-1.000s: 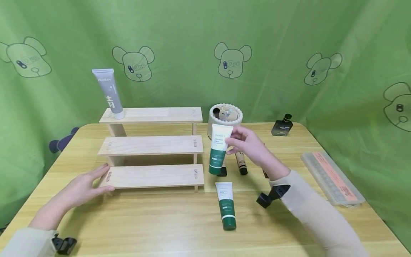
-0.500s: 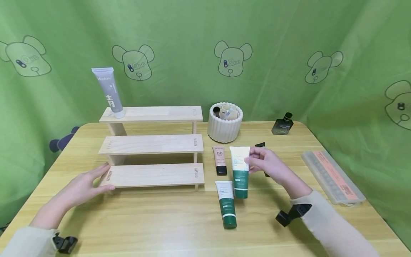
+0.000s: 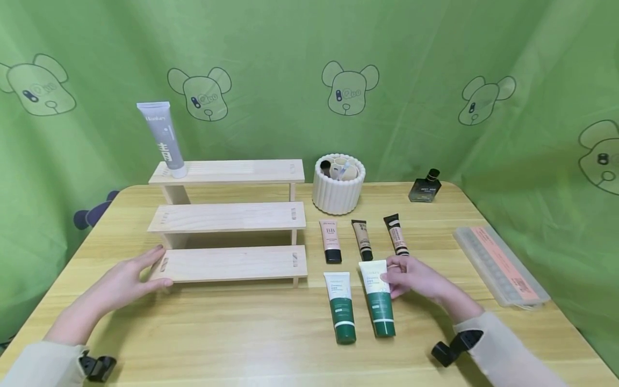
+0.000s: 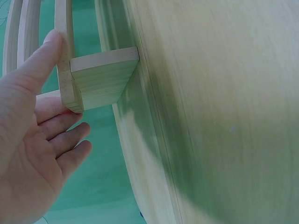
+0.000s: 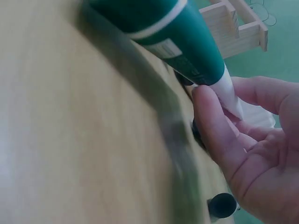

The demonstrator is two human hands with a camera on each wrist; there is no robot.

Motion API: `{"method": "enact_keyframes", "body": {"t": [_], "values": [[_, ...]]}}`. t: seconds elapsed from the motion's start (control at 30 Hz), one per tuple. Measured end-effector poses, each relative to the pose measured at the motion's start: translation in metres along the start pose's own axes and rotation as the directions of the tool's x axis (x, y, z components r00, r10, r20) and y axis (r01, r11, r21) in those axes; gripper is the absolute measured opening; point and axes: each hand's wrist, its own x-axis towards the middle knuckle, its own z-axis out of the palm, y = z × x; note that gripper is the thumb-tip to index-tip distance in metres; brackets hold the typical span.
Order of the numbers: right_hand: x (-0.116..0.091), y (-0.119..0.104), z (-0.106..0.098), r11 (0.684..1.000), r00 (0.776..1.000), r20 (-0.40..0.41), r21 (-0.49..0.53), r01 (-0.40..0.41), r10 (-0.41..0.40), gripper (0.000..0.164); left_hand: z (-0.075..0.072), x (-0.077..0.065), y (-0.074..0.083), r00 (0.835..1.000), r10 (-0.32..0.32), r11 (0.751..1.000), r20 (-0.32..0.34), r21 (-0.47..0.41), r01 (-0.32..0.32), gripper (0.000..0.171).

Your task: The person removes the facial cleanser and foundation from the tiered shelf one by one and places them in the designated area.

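My right hand [image 3: 411, 278] pinches a green-and-white squeeze tube [image 3: 378, 301] at its white upper end, between thumb and fingers. The right wrist view shows this tube [image 5: 187, 42] just over the tabletop, its shadow alongside. A matching tube [image 3: 342, 309] lies to its left, cap toward me. My left hand [image 3: 123, 279] grips the left end of the lowest board on a three-step wooden shelf [image 3: 232, 264]. In the left wrist view the thumb lies along the shelf board [image 4: 66, 60] and the index finger is on its other side. A grey tube [image 3: 166, 142] stands cap-down on the top step.
Behind the right hand lie a pink BB cream tube [image 3: 331, 242], a beige tube [image 3: 362, 240] and a black-ended tube [image 3: 397, 235]. A ribbed white brush holder [image 3: 338, 188] and a dark perfume bottle [image 3: 425, 187] stand farther back. A clear flat case [image 3: 500, 266] lies right.
My right hand has brought the green-and-white tube down and toward me, to the right of the matching tube, uncovering the small tubes behind. The left hand has stayed at the shelf.
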Motion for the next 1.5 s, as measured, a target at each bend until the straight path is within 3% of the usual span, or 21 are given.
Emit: {"method": "enact_keyframes", "body": {"t": [0.3, 0.87, 1.5], "values": [[-0.001, 0.009, 0.001, 0.999, 0.998, 0.042, -0.005, -0.041, 0.041, 0.057, 0.0, 0.0, 0.001, 1.0, 0.001, 1.0, 0.0, -0.003, -0.001, 0.082], [0.003, 0.006, -0.003, 0.987, 0.996, 0.041, -0.144, -0.071, 0.078, 0.054, -0.001, -0.001, 0.001, 1.0, -0.007, 1.0, 0.0, -0.003, 0.007, 0.083], [0.001, -0.005, -0.013, 0.972, 0.998, 0.027, -0.228, -0.049, 0.057, 0.051, -0.002, -0.001, 0.002, 1.0, 0.001, 1.0, -0.004, 0.0, -0.001, 0.082]]}}
